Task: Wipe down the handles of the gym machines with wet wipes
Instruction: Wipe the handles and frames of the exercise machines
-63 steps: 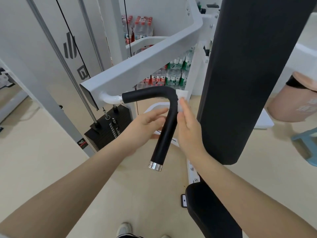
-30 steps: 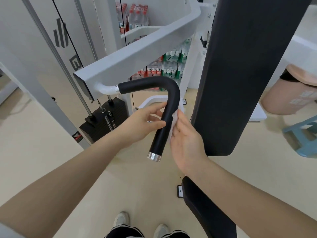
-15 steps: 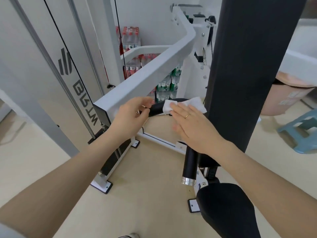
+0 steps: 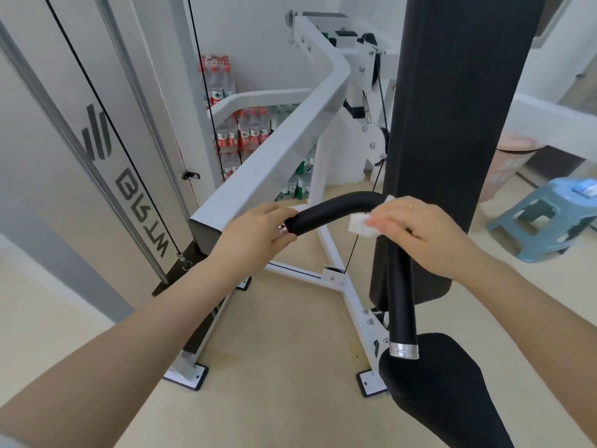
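I see the white arm (image 4: 274,150) carrying the black handle (image 4: 336,210), my left hand (image 4: 255,234) grasping its inner end while my right hand (image 4: 420,234) presses the wipe (image 4: 361,228) round its bend.

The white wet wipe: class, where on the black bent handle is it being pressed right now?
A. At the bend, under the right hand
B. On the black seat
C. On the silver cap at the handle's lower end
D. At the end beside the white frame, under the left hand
A: the wet wipe sits under the right hand at the bend of the handle, while the left hand grips the handle's frame end.
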